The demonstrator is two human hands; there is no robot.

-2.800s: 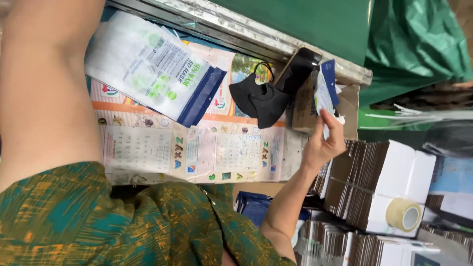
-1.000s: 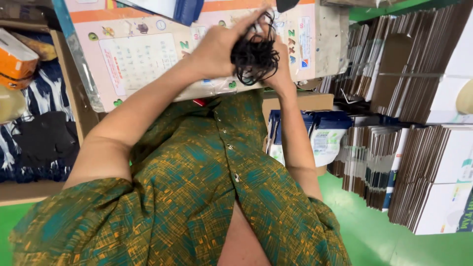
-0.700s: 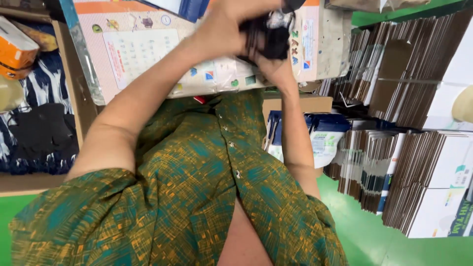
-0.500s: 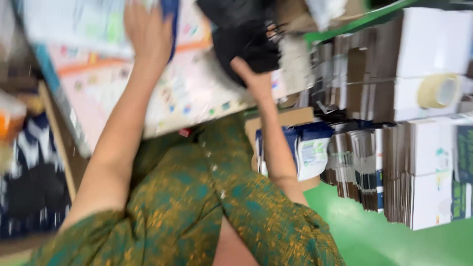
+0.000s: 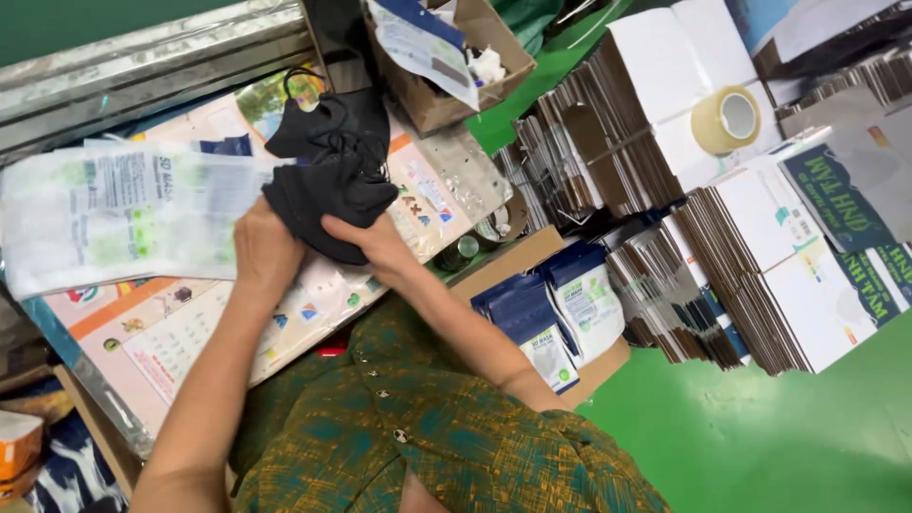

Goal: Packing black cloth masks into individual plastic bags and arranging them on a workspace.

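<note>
- The masks (image 5: 332, 180), a black stack, lay on the table (image 5: 180, 332), on its printed cover sheet, just beyond both hands.
- The left hand (image 5: 266, 252) gripped the stack's near-left edge. Its fingers were curled shut on the fabric; the fingertips were hidden under the stack.
- The right hand (image 5: 375, 247) pressed on the stack's near-right edge. Its fingers (image 5: 334, 226) lay flat and close together on top of the masks, pointing left toward the other hand.
- The stack lay ahead of the fingers, away from the body. Its long axis ran from the hands toward the far edge of the table, tilted slightly right.
- Ear loops (image 5: 302, 81) trailed off the far end, well apart from both hands.
- Both hands touched the stack; neither was nearer. The left hand held, the right hand steadied.
- A clear printed bag (image 5: 114, 214) lay flat just left of the stack, touching the left hand's side. Its mouth could not be told.
- A cardboard box (image 5: 446, 66) stood beyond the stack to the right.
- A tape roll (image 5: 725, 119) rested on flat cartons (image 5: 665, 104), well apart to the right.
</note>
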